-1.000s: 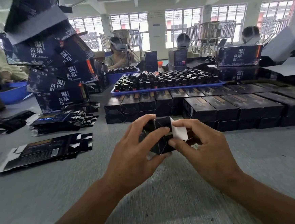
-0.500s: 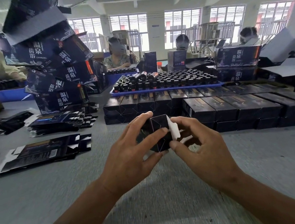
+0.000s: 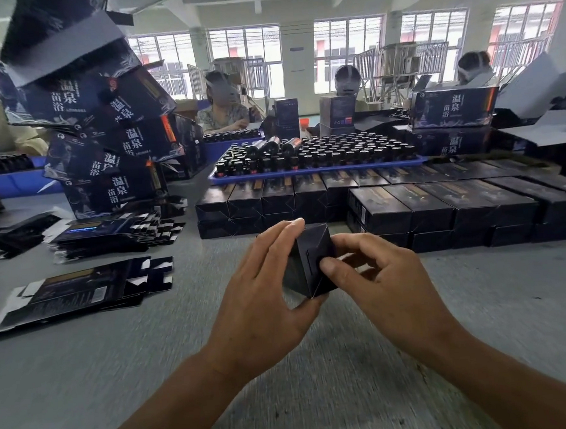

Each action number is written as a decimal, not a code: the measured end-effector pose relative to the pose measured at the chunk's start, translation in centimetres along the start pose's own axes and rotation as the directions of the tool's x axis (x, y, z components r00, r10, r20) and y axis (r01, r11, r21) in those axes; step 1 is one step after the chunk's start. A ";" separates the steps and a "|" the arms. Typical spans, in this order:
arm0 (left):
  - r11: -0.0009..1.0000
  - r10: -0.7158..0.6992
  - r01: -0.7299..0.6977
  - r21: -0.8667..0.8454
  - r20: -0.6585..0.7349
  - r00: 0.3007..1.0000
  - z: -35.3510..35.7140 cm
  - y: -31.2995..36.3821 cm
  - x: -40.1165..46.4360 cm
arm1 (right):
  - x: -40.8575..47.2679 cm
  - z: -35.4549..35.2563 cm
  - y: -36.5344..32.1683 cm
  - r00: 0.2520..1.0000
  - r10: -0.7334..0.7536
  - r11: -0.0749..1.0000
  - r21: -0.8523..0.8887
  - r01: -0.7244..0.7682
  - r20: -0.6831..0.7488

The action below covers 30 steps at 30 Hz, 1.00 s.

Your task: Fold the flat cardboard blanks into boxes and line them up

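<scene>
- Box in hand [image 3: 309, 263]: dark carton, formed into a tube, held end-on between both hands just above the grey table [image 3: 152, 377]; near end shows a closed face with a visible flap seam, no white flap standing out.
- Left hand [image 3: 264, 297]: wraps the box from its left side, fingers curled over the top edge, thumb under the lower corner. Grasping.
- Right hand [image 3: 377, 274]: pinches the box from its right side, thumb tip pressed flat on the end face, remaining fingers curled behind. Grasping.
- Step in hand, as judged: final press of the end closure. Far end hidden; closure there cannot be told.
- Finished boxes [image 3: 443, 201]: directly beyond the hands and to the right of the right hand, laid side by side in rows, stacked two high. Large share of output already lined up.
- Remaining for this box, as judged: seat the flap fully, then place against the row beyond the hands.
- Flat blanks [image 3: 77, 291]: one stack to the left of the left hand, lying on the table; a second stack of blanks [image 3: 114, 234] farther left and beyond it. Both unfolded, so a good part of the work remains.
- Blue tray of bottles [image 3: 314, 157]: beyond the finished rows, well apart from both hands.
- Larger printed cartons [image 3: 105, 126]: piled high, far left beyond the blanks.
- Other people seated beyond the tray.
</scene>
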<state>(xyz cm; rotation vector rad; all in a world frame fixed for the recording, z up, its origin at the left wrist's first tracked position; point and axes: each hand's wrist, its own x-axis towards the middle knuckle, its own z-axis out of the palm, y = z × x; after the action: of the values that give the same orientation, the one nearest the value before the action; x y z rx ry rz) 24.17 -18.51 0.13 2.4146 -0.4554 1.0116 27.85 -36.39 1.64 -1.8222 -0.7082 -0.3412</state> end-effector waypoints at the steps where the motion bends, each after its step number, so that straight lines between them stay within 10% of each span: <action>1: 1.000 -0.004 0.004 -0.004 0.003 1.000 0.0 0.1 0.0 | 0.0 0.0 0.0 1.000 0.007 1.000 0.002 -0.007 -0.001; 30: 0.999 0.022 -0.023 0.032 0.026 0.999 0.0 0.7 0.2 | 0.2 -0.4 0.0 0.997 0.019 1.000 -0.016 -0.020 -0.070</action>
<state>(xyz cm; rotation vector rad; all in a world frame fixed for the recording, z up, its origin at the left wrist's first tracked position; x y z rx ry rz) 23.97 -19.11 0.47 2.4590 -0.4795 1.0059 28.02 -36.73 1.89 -1.8227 -0.6407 -0.3973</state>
